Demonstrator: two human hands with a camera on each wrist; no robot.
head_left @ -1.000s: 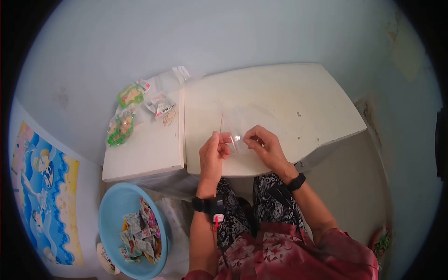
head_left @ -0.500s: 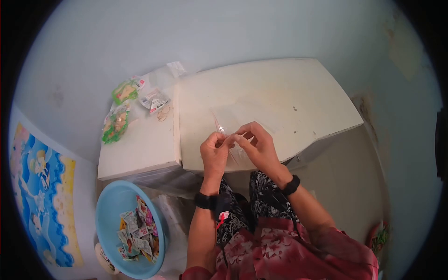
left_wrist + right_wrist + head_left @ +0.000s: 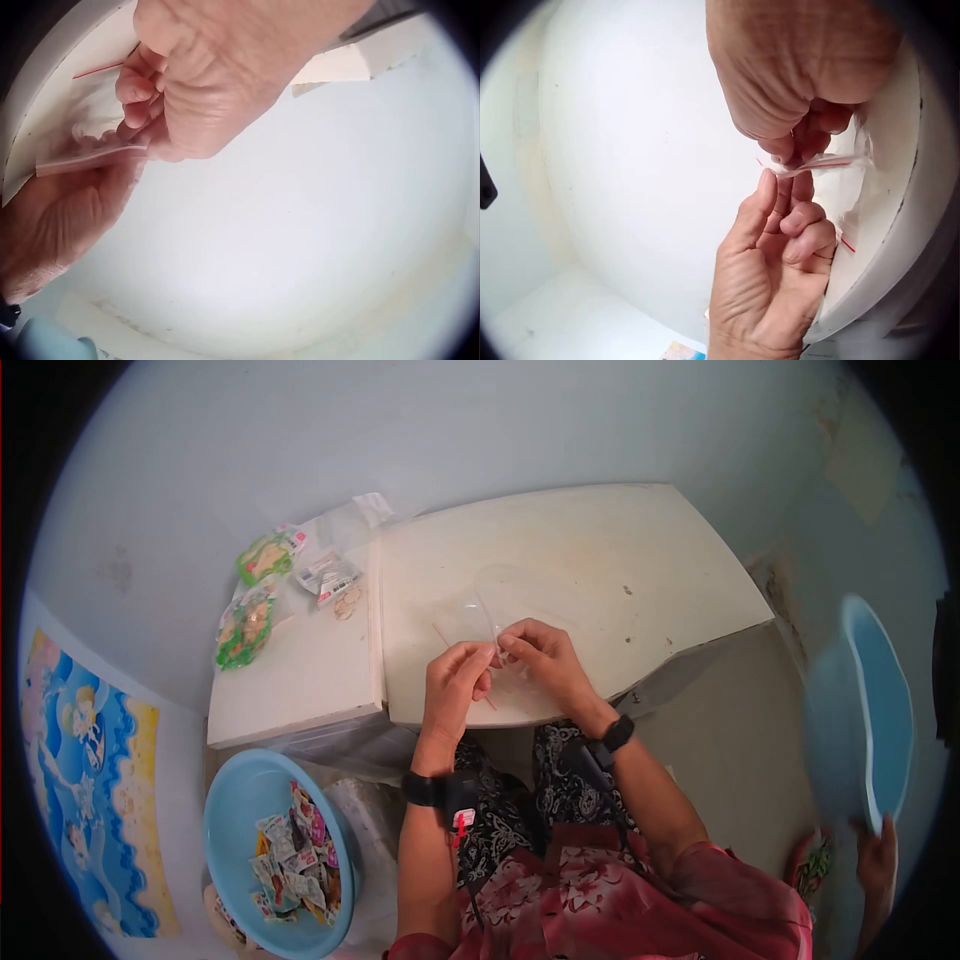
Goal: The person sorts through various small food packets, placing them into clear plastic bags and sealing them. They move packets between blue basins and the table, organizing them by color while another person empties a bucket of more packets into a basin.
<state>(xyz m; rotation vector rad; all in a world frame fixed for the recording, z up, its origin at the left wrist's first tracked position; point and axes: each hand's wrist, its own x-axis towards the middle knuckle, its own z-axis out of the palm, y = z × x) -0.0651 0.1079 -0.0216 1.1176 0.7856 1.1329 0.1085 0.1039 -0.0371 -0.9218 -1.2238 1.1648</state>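
A clear zip bag with a thin red line along its seal is held between both hands over the front of the white table. My left hand pinches its edge with thumb and fingers. Facing it, my right hand pinches the same edge from the other side. In the left wrist view, the pale seal strip of the bag crosses where the hands meet. The right wrist view shows the gathered bag edge between the fingertips.
Bags of food in green packaging and a smaller printed packet lie on the left tabletop. Below left stands a blue basin with several small sachets. Another person's hand holds a second blue basin at the right.
My hands have come together, the right moving left onto the bag's edge. A second blue basin, held by another person's hand, has appeared at the right.
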